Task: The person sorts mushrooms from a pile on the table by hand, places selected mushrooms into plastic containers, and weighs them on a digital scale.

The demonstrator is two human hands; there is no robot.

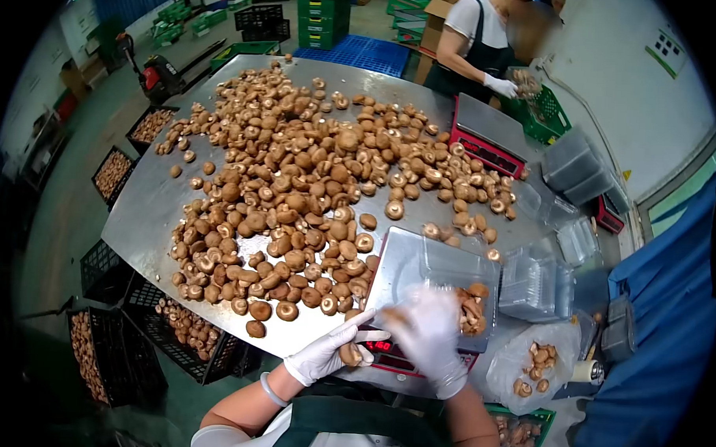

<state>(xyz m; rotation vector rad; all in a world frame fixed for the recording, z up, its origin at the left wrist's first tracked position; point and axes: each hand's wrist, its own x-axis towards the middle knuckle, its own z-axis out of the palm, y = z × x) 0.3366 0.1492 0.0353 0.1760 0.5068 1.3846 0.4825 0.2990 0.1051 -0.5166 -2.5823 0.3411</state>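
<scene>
My left hand (322, 356), in a white glove, holds a brown shiitake mushroom (352, 354) at the near edge of the table. My right hand (433, 336), also gloved, is smeared by motion over the front of a scale (400, 264). A blurred brown mushroom (396, 315) shows at its fingertips. On the scale's metal plate sits a clear plastic box (459, 266) with several mushrooms (472, 310) at its right end. Red digits glow on the display (379, 346), partly covered by my hands. A large heap of mushrooms (297, 174) spreads over the metal table (150, 193).
Stacked clear boxes (529, 281) and a plastic bag with mushrooms (536, 371) lie at right. A second scale (487, 133) stands farther back, near a co-worker (479, 38) in white gloves. Black crates (181, 328) of mushrooms stand on the floor at left.
</scene>
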